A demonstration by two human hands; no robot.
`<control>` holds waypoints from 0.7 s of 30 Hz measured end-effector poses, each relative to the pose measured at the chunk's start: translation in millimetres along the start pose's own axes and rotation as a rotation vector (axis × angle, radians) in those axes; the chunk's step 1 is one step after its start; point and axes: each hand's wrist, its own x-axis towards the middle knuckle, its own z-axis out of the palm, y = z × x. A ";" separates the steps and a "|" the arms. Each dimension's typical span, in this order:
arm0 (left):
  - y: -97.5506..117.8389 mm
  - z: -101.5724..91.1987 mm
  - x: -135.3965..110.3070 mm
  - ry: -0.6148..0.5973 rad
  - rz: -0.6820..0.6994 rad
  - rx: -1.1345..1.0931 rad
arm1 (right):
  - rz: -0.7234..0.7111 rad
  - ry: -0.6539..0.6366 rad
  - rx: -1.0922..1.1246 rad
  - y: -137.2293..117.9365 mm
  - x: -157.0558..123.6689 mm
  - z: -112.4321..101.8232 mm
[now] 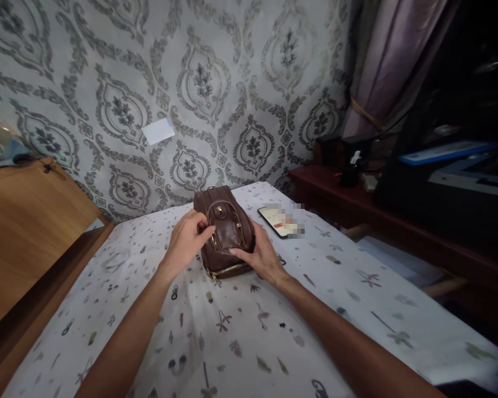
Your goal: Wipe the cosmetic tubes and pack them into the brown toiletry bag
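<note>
A brown leather bag (228, 229) with gold-coloured zippers lies on the patterned white cloth, its front pocket facing up. With thumb and fingers closed, my left hand (186, 235) pinches at the zipped left edge of that pocket. What sits between the fingertips is hidden, though gold zipper teeth show just below the thumb. My right hand (265, 254) grips the bag's lower right side, thumb on top near the pocket and fingers around the far side. Another zipper (230, 270) runs along the bag's near end, with its pull at the left corner.
Right of the bag lies a phone (279, 222) with a lit, partly blurred screen. A wooden board (37, 232) borders the bed on the left. Beyond the right edge stand a dark red table (327, 185) with a small bottle (351, 168). The patterned wall (240, 83) closes off the back.
</note>
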 end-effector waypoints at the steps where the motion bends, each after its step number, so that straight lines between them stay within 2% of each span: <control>1: 0.4 0.8 -0.7 0.002 0.005 0.005 | 0.001 0.002 0.003 0.6 0.1 0.4; 10: 0.8 6.3 -12.7 0.056 0.024 0.032 | -0.004 0.004 -0.003 1.1 0.6 1.0; 21: -0.8 7.7 -21.2 -0.015 0.002 -0.016 | 0.002 -0.013 -0.019 -3.4 0.5 -0.9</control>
